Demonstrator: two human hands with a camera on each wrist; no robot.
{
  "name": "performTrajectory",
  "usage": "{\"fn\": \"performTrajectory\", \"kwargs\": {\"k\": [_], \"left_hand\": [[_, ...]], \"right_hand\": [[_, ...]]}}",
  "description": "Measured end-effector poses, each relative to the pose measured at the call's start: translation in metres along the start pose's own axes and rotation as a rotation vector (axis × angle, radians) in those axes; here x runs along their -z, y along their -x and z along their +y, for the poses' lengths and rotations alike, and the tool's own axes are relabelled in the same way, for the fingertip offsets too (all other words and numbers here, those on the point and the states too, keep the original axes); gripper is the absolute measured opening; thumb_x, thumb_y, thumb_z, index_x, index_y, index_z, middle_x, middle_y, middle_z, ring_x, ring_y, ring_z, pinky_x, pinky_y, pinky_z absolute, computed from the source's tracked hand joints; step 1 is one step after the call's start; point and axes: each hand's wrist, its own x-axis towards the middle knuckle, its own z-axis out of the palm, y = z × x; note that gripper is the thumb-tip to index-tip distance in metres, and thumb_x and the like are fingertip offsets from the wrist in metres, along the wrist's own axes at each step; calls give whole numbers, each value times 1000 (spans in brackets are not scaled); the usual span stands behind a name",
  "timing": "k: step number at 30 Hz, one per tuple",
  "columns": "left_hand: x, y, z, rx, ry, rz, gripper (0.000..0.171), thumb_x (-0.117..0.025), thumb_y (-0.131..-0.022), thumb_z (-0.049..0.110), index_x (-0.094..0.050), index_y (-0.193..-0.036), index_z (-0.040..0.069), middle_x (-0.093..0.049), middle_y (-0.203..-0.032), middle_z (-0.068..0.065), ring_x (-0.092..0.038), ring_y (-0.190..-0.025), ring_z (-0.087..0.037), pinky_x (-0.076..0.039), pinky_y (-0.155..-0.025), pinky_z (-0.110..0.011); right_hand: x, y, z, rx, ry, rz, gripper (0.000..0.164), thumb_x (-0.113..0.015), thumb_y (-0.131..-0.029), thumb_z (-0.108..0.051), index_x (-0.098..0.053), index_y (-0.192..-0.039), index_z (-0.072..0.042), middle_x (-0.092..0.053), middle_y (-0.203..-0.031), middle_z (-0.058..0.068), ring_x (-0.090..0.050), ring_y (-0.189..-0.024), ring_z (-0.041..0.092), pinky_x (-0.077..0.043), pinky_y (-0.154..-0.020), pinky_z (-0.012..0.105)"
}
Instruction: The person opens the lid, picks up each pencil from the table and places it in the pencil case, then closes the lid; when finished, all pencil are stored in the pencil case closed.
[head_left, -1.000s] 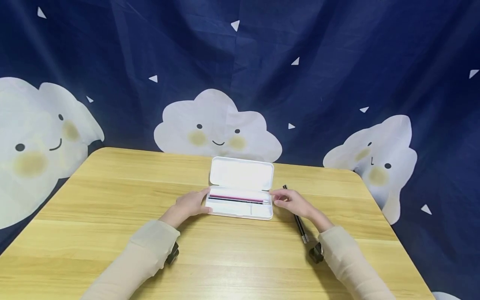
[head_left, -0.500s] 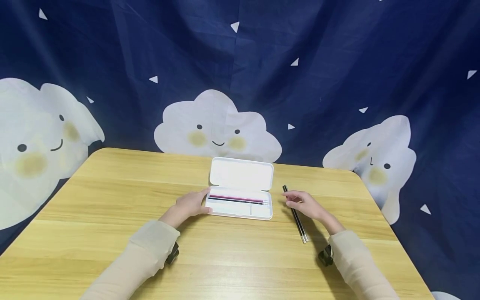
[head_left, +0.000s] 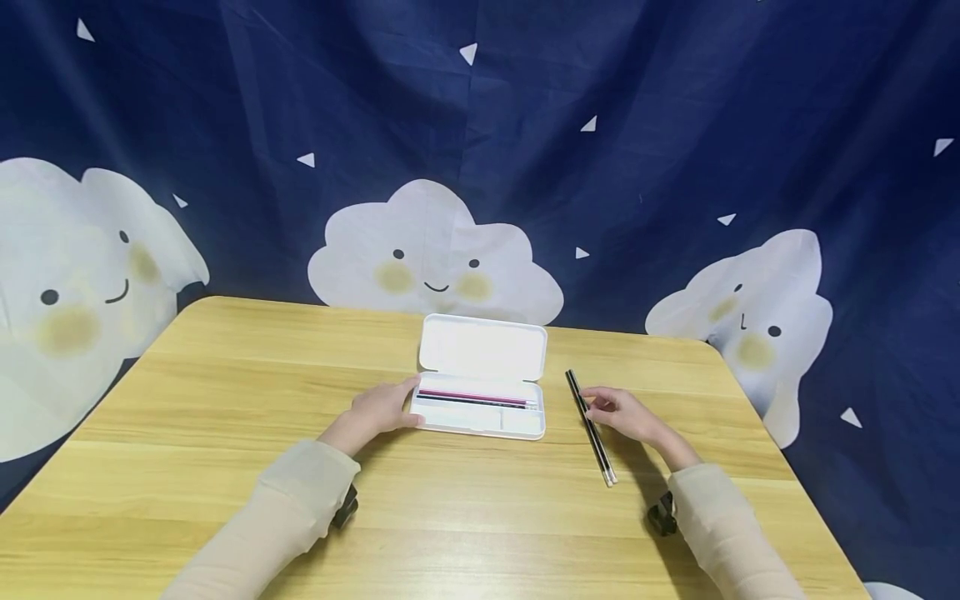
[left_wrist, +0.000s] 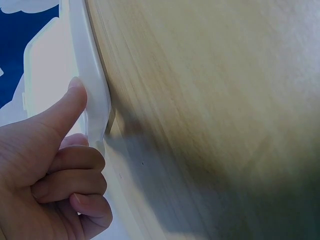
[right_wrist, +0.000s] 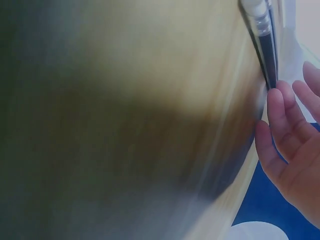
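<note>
A white pencil case (head_left: 483, 348) lies with its lid raised at the table's middle. Inside it are a pink pencil (head_left: 468, 394) and a dark pencil (head_left: 468, 402). My left hand (head_left: 378, 407) holds the case's left end; in the left wrist view its thumb lies on the case wall (left_wrist: 92, 60) and the other fingers are curled. Two black pencils (head_left: 600, 454) with pale ends lie side by side on the table, right of the case. My right hand (head_left: 622, 414) is at their upper half, fingers loosely bent. In the right wrist view its fingertips are by the pencils (right_wrist: 269, 55); contact is unclear.
The wooden table (head_left: 247, 392) has rounded far corners. Behind it hangs a dark blue curtain (head_left: 525, 100) printed with clouds and white triangles. A small black device (head_left: 663, 514) sits at the right wrist.
My right hand has moved right, from the case's right edge to beside the two black pencils. The left hand and the case have stayed put.
</note>
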Motion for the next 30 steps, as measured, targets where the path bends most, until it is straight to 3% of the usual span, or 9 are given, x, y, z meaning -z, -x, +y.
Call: {"fn": "performTrajectory", "kwargs": {"k": [6, 12, 30], "left_hand": [[0, 0, 0, 2, -1, 1, 71, -67, -81, 35, -36, -140, 9, -52, -127, -22, -52, -107, -38, -45, -73, -49], [0, 0, 0, 3, -6, 6, 71, -67, -81, 35, -36, -140, 9, -52, -126, -22, -53, -107, -38, -45, -72, -49], [-1, 0, -1, -9, -2, 12, 71, -67, -81, 35, -36, -140, 9, -52, -126, -21, -52, -107, -38, -45, -73, -49]], "right_hand": [[1, -1, 17, 25, -25, -18, 41, -58, -86, -4, -47, -121, 15, -60, -87, 13, -54, -79, 14, -46, -69, 22], [-2, 0, 18, 24, -54, -26, 44, -60, -83, 1, -45, -121, 17, -57, -85, 13, -50, -75, 9, -43, -62, 20], [2, 0, 16, -38, 112, -35, 47, -57, -83, 3, -41, -125, 15, -55, -83, 8, -50, -76, 14, -43, -64, 26]]}}
